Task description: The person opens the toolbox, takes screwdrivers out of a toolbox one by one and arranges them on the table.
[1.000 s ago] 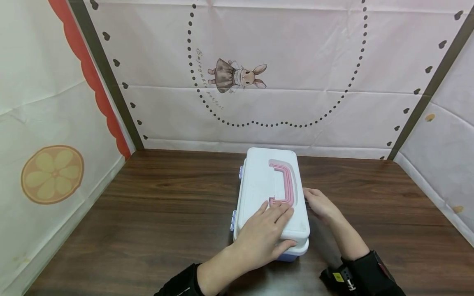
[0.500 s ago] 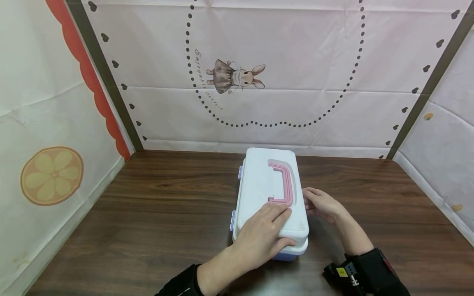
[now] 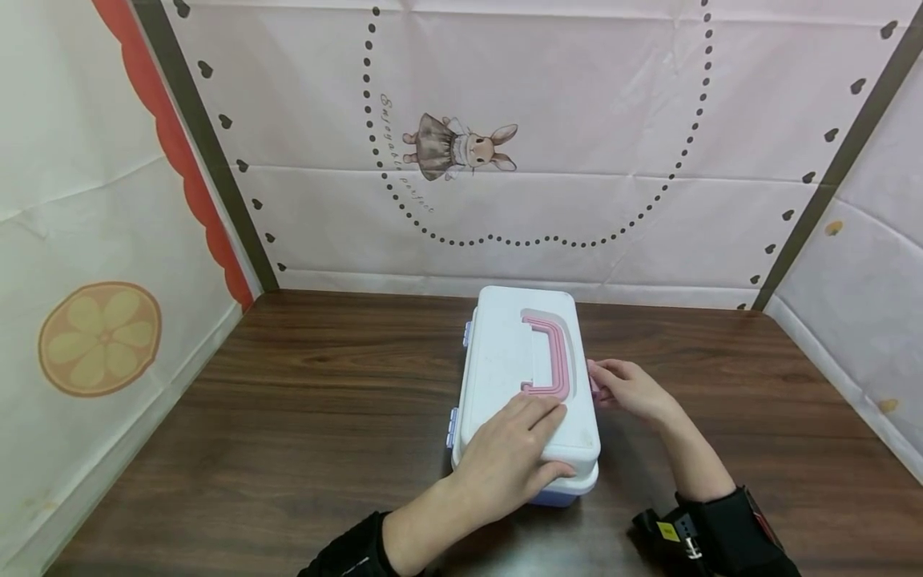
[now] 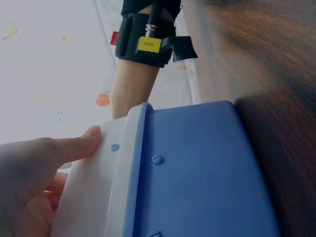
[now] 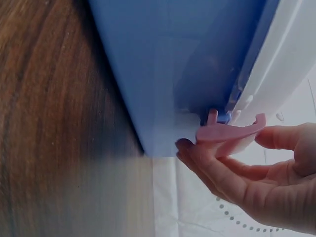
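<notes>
A lidded plastic storage box stands on the table, with a white lid over a blue body. A pink carrying handle lies folded flat in the lid's recess. My left hand rests on the near part of the lid, its fingertips by the handle and its thumb against the lid's end. At the box's right side, my right hand pinches a pink latch between thumb and fingers. The latch tilts outward from the blue wall, its hooked end away from the lid's rim.
Two lilac hinges run along the box's left side. The brown wooden table reaches back to a white printed cloth wall, and cloth walls also rise at left and right. The box's far end is close to the back wall.
The pink latch has swung outward from the box's right side in my right hand, which moved slightly outward. My left hand stays on the lid, fingers drawn a little closer together.
</notes>
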Demonstrator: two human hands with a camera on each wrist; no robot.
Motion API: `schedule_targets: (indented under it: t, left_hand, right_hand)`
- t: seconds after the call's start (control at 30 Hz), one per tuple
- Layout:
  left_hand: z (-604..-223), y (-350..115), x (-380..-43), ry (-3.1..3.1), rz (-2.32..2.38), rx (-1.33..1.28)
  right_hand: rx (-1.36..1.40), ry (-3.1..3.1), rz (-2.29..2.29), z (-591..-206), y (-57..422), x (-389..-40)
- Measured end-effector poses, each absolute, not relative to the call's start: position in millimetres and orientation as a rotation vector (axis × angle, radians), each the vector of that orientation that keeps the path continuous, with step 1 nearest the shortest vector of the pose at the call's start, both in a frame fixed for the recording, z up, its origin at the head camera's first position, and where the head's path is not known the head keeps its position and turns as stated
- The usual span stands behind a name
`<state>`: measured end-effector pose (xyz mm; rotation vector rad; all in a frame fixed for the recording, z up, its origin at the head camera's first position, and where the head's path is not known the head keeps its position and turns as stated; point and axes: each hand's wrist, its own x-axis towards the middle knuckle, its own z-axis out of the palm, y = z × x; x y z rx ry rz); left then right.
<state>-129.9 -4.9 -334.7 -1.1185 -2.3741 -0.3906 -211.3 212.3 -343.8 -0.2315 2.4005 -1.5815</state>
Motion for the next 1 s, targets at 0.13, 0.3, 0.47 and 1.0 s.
schedule_targets:
  t: [0.13, 0.3, 0.47, 1.0]
  left_hand:
    - [-336, -5, -130, -2.376, -0.396, -1.120]
    - [-336, -5, -130, -2.382, -0.395, -1.121]
    - [-335, -5, -130, -2.382, -0.388, -1.119]
    - [-335, -5, -130, -2.376, -0.398, -1.117]
  right_hand:
    - [-0.259, 2.324, -1.605, -345, 216, -212]
    - [-0.284, 2.288, -1.620, -347, 216, -213]
    - [-0.293, 2.458, -1.543, -348, 218, -212]
    - [-0.240, 2.866, -1.388, -324, 197, -188]
